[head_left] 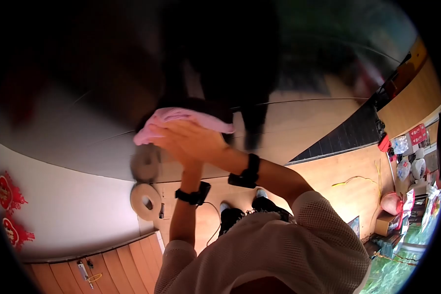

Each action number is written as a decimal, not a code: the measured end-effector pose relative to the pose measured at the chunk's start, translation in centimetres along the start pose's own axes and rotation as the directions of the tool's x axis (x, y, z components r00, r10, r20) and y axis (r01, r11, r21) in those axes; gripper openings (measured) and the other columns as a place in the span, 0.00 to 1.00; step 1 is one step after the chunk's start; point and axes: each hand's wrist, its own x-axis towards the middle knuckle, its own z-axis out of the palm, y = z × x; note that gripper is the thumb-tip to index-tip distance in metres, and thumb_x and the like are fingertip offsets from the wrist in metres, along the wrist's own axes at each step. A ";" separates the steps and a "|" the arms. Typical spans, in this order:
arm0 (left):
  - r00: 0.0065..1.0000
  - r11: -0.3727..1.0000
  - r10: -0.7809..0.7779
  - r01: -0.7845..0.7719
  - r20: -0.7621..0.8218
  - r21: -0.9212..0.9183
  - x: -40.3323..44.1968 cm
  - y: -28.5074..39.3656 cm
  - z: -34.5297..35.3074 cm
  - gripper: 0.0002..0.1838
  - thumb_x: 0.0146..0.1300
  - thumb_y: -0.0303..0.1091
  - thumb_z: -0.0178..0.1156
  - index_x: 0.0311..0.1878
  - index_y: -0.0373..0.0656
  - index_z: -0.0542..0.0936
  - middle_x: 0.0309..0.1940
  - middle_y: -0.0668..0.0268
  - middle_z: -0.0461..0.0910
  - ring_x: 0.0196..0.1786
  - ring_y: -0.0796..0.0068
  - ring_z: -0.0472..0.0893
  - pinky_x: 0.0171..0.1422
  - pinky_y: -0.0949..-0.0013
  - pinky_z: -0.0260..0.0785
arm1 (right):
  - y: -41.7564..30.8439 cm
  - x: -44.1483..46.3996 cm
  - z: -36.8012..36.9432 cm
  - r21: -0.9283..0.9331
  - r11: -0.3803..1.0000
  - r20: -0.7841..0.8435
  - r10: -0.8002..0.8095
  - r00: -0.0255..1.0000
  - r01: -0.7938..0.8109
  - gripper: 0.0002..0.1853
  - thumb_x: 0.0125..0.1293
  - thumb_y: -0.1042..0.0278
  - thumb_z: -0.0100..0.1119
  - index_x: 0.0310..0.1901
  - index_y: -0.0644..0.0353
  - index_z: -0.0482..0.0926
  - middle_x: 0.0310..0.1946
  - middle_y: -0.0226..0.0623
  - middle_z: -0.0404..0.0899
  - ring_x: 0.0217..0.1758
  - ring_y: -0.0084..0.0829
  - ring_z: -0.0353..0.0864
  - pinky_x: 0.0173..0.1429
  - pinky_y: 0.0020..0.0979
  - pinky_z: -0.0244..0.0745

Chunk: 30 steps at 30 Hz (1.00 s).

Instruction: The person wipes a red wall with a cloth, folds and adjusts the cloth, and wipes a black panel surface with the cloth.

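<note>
Two hands on a pink cloth (pixel 181 115)

The cloth lies against a dark, glossy panel (pixel 103 130), just off centre toward ten o'clock. The right hand (pixel 203 139) is flat, fingers extended over it, overlapping the left hand (pixel 174 149), whose partly hidden grip I cannot tell. Black straps (pixel 245 174) circle both wrists. A round disc (pixel 138 206) with a hole stands at eight o'clock.

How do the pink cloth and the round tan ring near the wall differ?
Colour: the cloth is pink; the ring is tan.
Shape: the cloth is rumpled; the ring is round with a central hole.
Contact: the cloth is under the hands, against a dark shiny surface; the ring is untouched by them.
</note>
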 end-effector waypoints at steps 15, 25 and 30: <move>0.955 0.752 0.284 -0.278 -0.087 -0.598 -4.0 26.9 -0.8 0.22 0.57 0.42 0.54 0.44 0.29 0.68 0.35 0.47 0.68 0.38 0.51 0.69 0.43 0.52 0.62 | 20.6 -22.2 -14.8 -0.539 0.840 0.008 0.076 0.997 -0.060 0.17 0.55 0.53 0.50 0.48 0.37 0.75 0.51 0.33 0.69 0.47 0.32 0.67 0.57 0.52 0.47; 0.949 0.863 0.264 -0.151 0.174 -0.481 -6.0 8.0 0.6 0.36 0.64 0.47 0.47 0.65 0.34 0.46 0.65 0.40 0.42 0.68 0.39 0.40 0.68 0.41 0.31 | 9.8 -10.8 -6.5 0.071 0.996 0.385 -0.070 0.920 0.046 0.23 0.58 0.62 0.51 0.58 0.47 0.67 0.55 0.25 0.70 0.56 0.22 0.69 0.51 0.23 0.69; 0.935 0.920 0.302 -0.236 0.183 -0.312 -3.6 -4.2 -0.3 0.36 0.64 0.47 0.47 0.65 0.34 0.47 0.65 0.40 0.43 0.68 0.39 0.42 0.68 0.41 0.33 | 0.5 -2.1 2.6 0.672 0.740 0.087 -0.079 0.993 0.000 0.21 0.63 0.61 0.47 0.57 0.56 0.67 0.62 0.33 0.60 0.65 0.30 0.57 0.64 0.28 0.56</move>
